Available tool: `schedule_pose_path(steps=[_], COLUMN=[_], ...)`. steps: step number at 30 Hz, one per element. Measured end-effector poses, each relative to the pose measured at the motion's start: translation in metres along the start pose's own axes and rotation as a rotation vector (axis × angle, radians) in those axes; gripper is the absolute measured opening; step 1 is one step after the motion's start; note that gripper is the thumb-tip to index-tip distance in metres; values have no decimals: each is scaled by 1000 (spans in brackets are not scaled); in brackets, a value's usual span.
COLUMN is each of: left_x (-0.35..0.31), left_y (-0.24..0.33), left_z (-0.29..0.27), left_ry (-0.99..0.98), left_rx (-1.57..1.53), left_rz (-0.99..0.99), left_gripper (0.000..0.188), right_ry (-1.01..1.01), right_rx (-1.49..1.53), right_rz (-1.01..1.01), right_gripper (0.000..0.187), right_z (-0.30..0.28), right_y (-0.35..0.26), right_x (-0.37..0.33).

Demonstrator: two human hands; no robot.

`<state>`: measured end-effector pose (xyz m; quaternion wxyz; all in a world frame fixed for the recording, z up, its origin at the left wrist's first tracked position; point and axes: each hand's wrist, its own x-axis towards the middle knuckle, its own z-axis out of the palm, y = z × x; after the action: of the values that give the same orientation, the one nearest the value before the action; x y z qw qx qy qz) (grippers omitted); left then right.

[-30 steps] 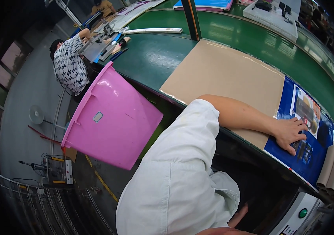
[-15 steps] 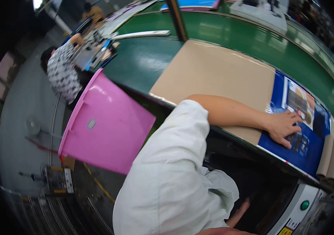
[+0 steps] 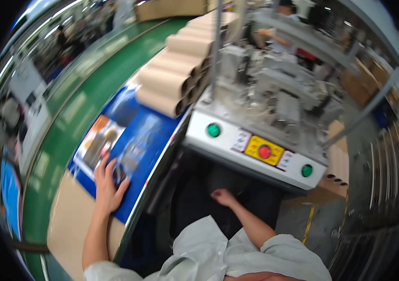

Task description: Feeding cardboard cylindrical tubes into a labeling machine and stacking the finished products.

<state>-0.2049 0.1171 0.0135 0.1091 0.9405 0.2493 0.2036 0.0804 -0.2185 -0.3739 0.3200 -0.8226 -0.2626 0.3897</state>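
Note:
My left hand (image 3: 107, 186) lies with its fingers spread on a glossy blue printed sheet (image 3: 155, 136), which shows a picture panel on one side. Beneath my left forearm is a plain tan cardboard sheet (image 3: 70, 213) on the bench. My right hand (image 3: 224, 197) is low over my dark-clad lap, below the machine's front panel. It looks relaxed and holds nothing I can see; its fingers are small and partly blurred.
Tan cardboard tubes (image 3: 162, 86) are stacked on the bench's far end. Ahead stands a metal machine (image 3: 274, 89) with a white panel, green buttons and a red button. Green conveyor belt (image 3: 63, 122) runs along the left. More tubes (image 3: 337, 159) stand right of the machine.
My view has swung right, bringing the machine and tube stack into sight while the pink bin has left it. My left hand is still on the blue sheet.

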Motion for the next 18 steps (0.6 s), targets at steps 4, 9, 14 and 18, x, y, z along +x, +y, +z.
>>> schedule_pose_path(steps=[4,9,14,18], left_x=[-7,2,-1,-5], left_y=[6,12,11,8], left_z=[-2,0,-2,0], left_ry=[4,30,37,24], left_rx=[-31,-76,-87,-85], left_rz=[-10,33,46,-1], left_gripper=[65,65,66,66], right_ry=[33,11,-54,-87], right_rx=[17,4,-42,-28], right_rz=[-31,-45,0,48], right_gripper=[38,38,42,46], right_z=[-4,15,8,-9], right_y=[-19,33,7,-24], right_x=[-6,27,10,-7])
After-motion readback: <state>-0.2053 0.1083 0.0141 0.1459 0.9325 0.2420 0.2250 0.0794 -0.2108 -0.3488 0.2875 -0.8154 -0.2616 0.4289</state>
